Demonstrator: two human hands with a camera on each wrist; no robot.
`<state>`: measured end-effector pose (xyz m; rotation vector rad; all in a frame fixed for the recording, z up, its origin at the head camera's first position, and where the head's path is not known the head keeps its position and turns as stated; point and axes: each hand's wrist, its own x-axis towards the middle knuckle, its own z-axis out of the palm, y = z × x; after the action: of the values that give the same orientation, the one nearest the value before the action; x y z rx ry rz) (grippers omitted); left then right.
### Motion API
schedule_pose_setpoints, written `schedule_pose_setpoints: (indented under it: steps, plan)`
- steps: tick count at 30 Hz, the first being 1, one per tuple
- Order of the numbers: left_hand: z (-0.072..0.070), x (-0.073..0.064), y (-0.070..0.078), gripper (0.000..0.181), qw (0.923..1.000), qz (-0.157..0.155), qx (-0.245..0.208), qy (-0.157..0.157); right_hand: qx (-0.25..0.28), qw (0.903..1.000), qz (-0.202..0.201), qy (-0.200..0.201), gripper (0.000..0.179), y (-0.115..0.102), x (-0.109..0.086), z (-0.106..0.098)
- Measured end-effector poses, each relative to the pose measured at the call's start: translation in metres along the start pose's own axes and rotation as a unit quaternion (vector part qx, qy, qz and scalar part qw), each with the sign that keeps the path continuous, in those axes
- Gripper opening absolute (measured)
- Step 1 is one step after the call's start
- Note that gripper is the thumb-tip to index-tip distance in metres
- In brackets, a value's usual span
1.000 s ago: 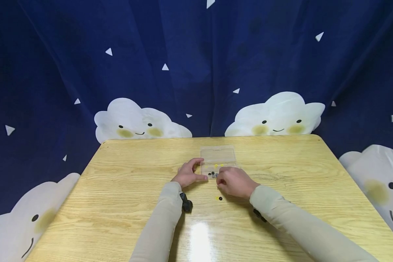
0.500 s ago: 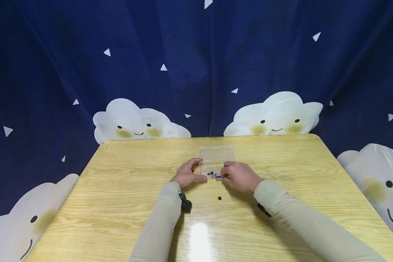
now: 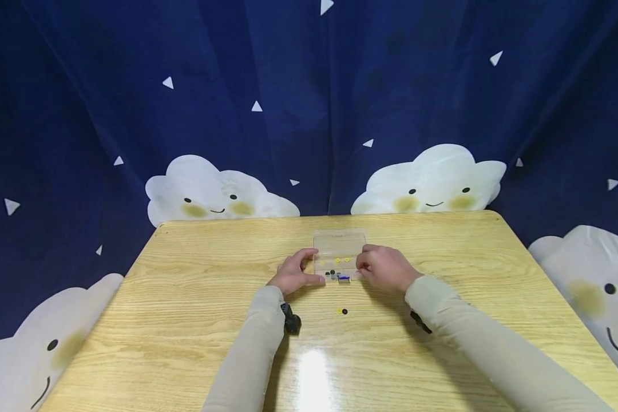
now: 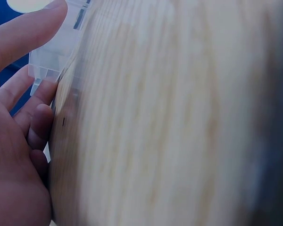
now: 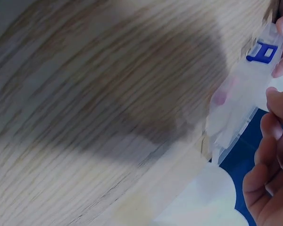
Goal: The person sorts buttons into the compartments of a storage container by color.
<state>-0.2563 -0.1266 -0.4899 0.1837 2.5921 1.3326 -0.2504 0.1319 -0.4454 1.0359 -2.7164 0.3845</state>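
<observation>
A clear plastic box (image 3: 319,267) stands on the table with its lid (image 3: 339,241) raised at the back. Inside show several small yellow discs (image 3: 337,260), black discs (image 3: 332,272) and, toward the front, a blue piece with square holes (image 5: 263,52). My left hand (image 3: 294,276) grips the box's left end, thumb at the front and fingers behind. My right hand (image 3: 386,269) is at the right end, its fingers (image 5: 269,127) bent close together; I cannot tell whether they pinch anything. A yellow disc (image 3: 339,311) and a black disc (image 3: 344,312) lie in front.
The wooden table (image 3: 211,252) reaches back to a dark blue curtain (image 3: 309,103) printed with white clouds. A black wrist device (image 3: 290,320) sits on the left forearm, another (image 3: 420,322) under the right one.
My right hand has moved right along the box, from its middle to its right end, uncovering the blue piece. The left hand has kept its place on the box.
</observation>
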Motion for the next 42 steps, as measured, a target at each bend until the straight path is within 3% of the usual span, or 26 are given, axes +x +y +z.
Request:
schedule_pose_setpoints:
  steps: [6, 14, 34, 42]
  plan:
    - [0.000, 0.000, 0.000, 0.077, 1.0000, 0.000, 0.005, 0.000, -0.012, 0.9998, 0.013, 0.004, 0.009, 0.009, -0.001, -0.001]
    - [0.000, 0.000, 0.000, 0.076, 1.0000, -0.001, 0.003, 0.001, -0.019, 0.9983, 0.043, -0.036, 0.006, 0.014, 0.000, -0.005]
    - [0.001, 0.001, 0.000, 0.076, 1.0000, -0.004, 0.001, -0.004, 0.001, 0.9946, 0.067, -0.079, 0.007, 0.012, 0.007, -0.004]
    - [0.000, 0.001, 0.000, 0.076, 1.0000, -0.002, -0.004, -0.001, -0.002, 0.9955, 0.065, -0.069, 0.006, 0.014, 0.006, -0.004]
